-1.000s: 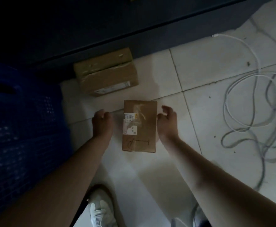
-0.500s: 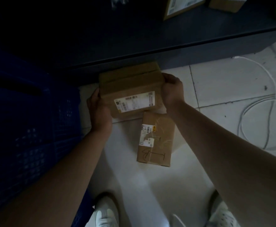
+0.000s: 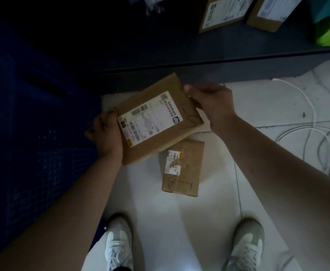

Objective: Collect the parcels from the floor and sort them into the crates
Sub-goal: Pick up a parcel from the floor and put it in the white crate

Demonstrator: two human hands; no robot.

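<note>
Parcels are the subject: 2 lie within reach, 1 in hand and 1 on the floor. Nearest, at the bottom of the frame, 2 white shoes (image 3: 118,243) stand on the pale tiled floor (image 3: 160,222), well apart. Above them, at centre, the small parcel (image 3: 181,169) lies flat on the tiles, label up, with handwritten marks on its near end; nothing touches it.

Above and left of it, the large parcel (image 3: 156,118) is held clear of the floor, tilted, its printed label facing the camera. The left hand (image 3: 107,135) clasps its lower-left corner, fingers wrapped underneath. The right hand (image 3: 213,106) clamps the upper-right corner, thumb on top. Both grips are closed on the box.

At the left of the frame stands the blue crate (image 3: 33,143), dark and perforated, just beside the left hand. Farther, a dark shelf (image 3: 199,53) crosses the upper frame and carries 2 more boxes (image 3: 226,10) at upper right. White cables (image 3: 307,133) loop on the floor at right.

Assessment: the step in hand appears to be label reading before sorting. Risks: poor light could cause a misread and a wrong crate; corner-only holds on a tilted box could let it slip onto the small parcel below; the cables are a trip hazard if the feet move right.
</note>
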